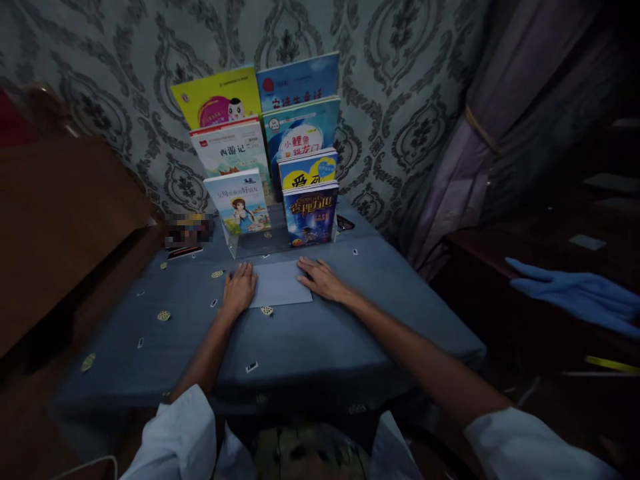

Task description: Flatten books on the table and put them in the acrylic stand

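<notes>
A pale, blank rectangle that looks like a sheet of paper (pixel 281 285) lies flat on the blue tablecloth. On its left edge rests my left hand (pixel 240 287), palm down, fingers stretched forward. My right hand (pixel 323 277) lies flat over the right edge, its fingers pointing left and away from me. Neither hand grips anything. Just beyond the paper, a clear stand (pixel 232 244) holds two columns of upright children's books, with a white-covered book (pixel 240 203) at front left and a dark blue book (pixel 311 215) at front right.
The cloth-covered table (pixel 320 340) has its near edge in front of me. A brown cardboard box (pixel 65 227) stands at left. Dark glasses (pixel 345 223) lie behind the stand's right side. A blue glove (pixel 580 290) rests on a dark surface at right, near a tied purple curtain (pixel 470 147).
</notes>
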`<state>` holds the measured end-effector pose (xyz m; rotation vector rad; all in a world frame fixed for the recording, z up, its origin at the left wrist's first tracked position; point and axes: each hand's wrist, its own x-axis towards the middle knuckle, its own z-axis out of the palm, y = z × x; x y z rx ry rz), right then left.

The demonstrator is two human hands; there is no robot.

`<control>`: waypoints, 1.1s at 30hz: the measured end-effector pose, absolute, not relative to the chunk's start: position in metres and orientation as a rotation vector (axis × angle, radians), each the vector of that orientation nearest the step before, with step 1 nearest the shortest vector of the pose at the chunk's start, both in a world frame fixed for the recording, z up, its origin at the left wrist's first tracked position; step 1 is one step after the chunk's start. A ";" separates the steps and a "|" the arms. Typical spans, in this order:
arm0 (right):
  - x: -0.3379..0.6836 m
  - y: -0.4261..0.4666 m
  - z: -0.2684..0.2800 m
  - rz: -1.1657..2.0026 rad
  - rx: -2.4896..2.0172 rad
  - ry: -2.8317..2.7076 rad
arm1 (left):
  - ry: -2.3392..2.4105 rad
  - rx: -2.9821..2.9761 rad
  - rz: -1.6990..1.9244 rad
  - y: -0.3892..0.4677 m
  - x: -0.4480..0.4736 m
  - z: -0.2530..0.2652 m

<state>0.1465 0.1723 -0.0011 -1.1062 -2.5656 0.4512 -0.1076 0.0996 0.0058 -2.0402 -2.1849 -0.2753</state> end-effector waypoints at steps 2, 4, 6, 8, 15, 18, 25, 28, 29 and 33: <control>0.147 0.171 -0.001 0.423 -1.115 -2.557 | -2.216 -2.020 -0.257 0.102 -0.097 0.005; 0.145 0.171 -0.002 0.404 -1.124 -2.550 | -2.234 -2.041 -0.229 0.106 -0.078 0.003; 0.143 0.173 -0.004 0.397 -1.122 -2.551 | -2.214 -2.131 -0.198 0.112 -0.054 0.002; 0.142 0.176 -0.006 0.393 -1.116 -2.544 | -2.132 -2.261 -0.205 0.117 -0.029 0.001; 0.140 0.185 -0.018 0.417 -1.104 -2.500 | -1.966 -2.477 -0.160 0.125 -0.005 0.000; 0.140 0.185 -0.021 0.421 -1.104 -2.502 | -1.985 -2.467 -0.118 0.121 -0.027 0.001; 0.142 0.188 -0.005 0.425 -1.084 -2.564 | -2.324 -2.042 -0.116 0.101 -0.100 0.000; 0.125 0.180 0.003 0.417 -1.064 -2.588 | -2.355 -1.990 -0.129 0.095 -0.114 -0.002; 0.114 0.173 0.005 0.422 -1.029 -2.610 | -2.343 -1.981 -0.142 0.094 -0.115 -0.003; 0.067 0.135 0.001 0.460 -0.733 -2.729 | -2.311 -1.973 -0.183 0.092 -0.116 -0.005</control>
